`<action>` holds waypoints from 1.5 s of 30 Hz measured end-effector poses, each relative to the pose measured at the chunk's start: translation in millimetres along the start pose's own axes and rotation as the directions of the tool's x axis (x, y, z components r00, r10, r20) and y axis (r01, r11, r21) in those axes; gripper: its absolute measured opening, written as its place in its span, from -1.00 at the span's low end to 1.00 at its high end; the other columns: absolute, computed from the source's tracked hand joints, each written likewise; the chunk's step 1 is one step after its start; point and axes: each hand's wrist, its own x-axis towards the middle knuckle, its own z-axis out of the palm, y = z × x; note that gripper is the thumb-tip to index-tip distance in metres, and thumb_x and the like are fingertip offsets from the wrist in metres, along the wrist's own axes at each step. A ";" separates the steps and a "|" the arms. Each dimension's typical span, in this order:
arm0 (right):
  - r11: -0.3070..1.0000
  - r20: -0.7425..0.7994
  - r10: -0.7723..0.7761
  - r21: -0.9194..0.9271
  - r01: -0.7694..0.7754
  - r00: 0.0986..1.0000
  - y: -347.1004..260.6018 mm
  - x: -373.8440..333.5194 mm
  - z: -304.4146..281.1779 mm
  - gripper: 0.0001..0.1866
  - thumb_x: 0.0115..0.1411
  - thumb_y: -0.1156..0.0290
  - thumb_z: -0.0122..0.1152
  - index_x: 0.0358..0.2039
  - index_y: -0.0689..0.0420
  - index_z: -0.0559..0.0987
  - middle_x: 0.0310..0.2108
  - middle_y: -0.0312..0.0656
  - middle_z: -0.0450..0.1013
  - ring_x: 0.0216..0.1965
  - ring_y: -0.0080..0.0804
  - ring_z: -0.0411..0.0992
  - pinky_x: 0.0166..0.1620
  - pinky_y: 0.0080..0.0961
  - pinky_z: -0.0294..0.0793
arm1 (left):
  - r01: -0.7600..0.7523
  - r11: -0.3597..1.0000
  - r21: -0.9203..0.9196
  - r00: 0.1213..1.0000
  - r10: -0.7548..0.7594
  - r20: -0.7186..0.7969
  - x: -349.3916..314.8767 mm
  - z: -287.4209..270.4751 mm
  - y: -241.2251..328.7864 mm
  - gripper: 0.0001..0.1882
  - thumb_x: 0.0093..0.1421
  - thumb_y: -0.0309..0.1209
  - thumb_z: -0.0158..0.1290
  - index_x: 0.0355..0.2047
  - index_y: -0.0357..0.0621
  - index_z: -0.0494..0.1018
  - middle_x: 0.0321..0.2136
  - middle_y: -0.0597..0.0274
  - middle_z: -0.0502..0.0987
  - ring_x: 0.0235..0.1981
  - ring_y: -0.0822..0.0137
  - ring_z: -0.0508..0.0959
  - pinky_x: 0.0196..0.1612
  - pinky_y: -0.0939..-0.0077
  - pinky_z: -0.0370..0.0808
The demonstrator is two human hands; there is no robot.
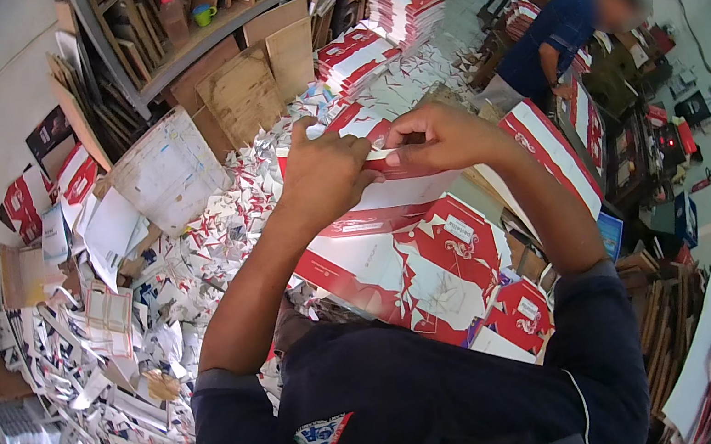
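A pile of printed red-and-white cardboard sheets (388, 193) stands in front of me. My left hand (324, 171) is at the pile's upper left, its fingers curled in toward the top edge. Across from it, my right hand (440, 139) pinches a thin white cardboard edge (379, 154) between thumb and fingers. The two hands nearly meet there, and my left fingers hide part of that edge. Closer to my body lie more red-and-white printed sheets (447, 272), overlapping at angles.
Paper and card offcuts (126, 416) cover the floor at left. Stacked red-and-white sheets (356, 59) stand behind. Wooden boards (243, 96) lean below a shelf (205, 36) holding a pink bottle and a green cup. A co-worker in blue (546, 43) bends over at right.
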 end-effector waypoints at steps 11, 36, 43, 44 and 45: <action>0.688 -0.120 -0.484 -0.664 0.292 0.867 -15.6 -3.4 26.2 -0.85 0.18 0.43 0.34 -0.26 0.19 0.64 -0.30 -0.10 0.56 -0.30 -0.19 0.55 -0.26 -0.35 0.52 | 0.036 0.997 -0.064 0.999 -0.035 0.011 -5.0 0.1 -12.7 -0.67 0.04 -0.08 0.32 -0.37 -0.03 0.55 -0.46 0.26 0.61 -0.29 0.22 0.62 0.12 0.06 0.25; 0.937 0.377 0.135 0.253 -0.242 0.916 10.7 18.6 -12.0 -0.81 0.22 0.31 0.41 -0.35 0.18 0.70 -0.49 -0.42 0.55 -0.44 -0.72 0.41 -0.37 -0.68 0.38 | -0.189 0.982 -0.010 0.979 0.187 -0.084 -7.7 3.5 -0.4 -0.69 0.08 -0.07 0.28 -0.38 0.02 0.52 -0.53 0.31 0.56 -0.32 0.28 0.59 0.13 0.08 0.26; 0.984 0.153 -0.170 -0.017 0.175 0.973 -2.4 -2.3 0.5 -0.77 0.33 0.30 0.28 -0.24 0.24 0.63 -0.41 -0.27 0.58 -0.37 -0.60 0.45 -0.32 -0.52 0.43 | -0.141 0.989 -0.047 0.988 0.143 0.051 -4.9 -6.4 -1.4 -0.67 0.06 -0.10 0.30 -0.28 -0.01 0.57 -0.40 0.30 0.64 -0.24 0.29 0.63 0.15 0.09 0.26; 0.982 0.152 -0.166 -0.059 0.177 0.974 -9.4 -4.3 -1.6 -0.76 0.34 0.29 0.26 -0.23 0.24 0.62 -0.39 -0.26 0.58 -0.35 -0.58 0.46 -0.31 -0.51 0.44 | -0.136 0.989 -0.057 0.988 0.140 0.067 -4.8 -7.8 -0.3 -0.66 0.06 -0.09 0.30 -0.29 -0.01 0.57 -0.40 0.30 0.64 -0.25 0.28 0.63 0.15 0.09 0.27; 0.975 0.195 -0.165 -0.114 0.190 0.967 -12.1 -4.5 -4.5 -0.76 0.34 0.29 0.26 -0.23 0.24 0.62 -0.39 -0.25 0.58 -0.34 -0.59 0.45 -0.30 -0.51 0.43 | -0.143 0.988 -0.055 0.988 0.146 0.059 -4.6 -8.2 1.4 -0.67 0.07 -0.09 0.30 -0.29 -0.02 0.57 -0.40 0.29 0.64 -0.25 0.28 0.63 0.15 0.09 0.27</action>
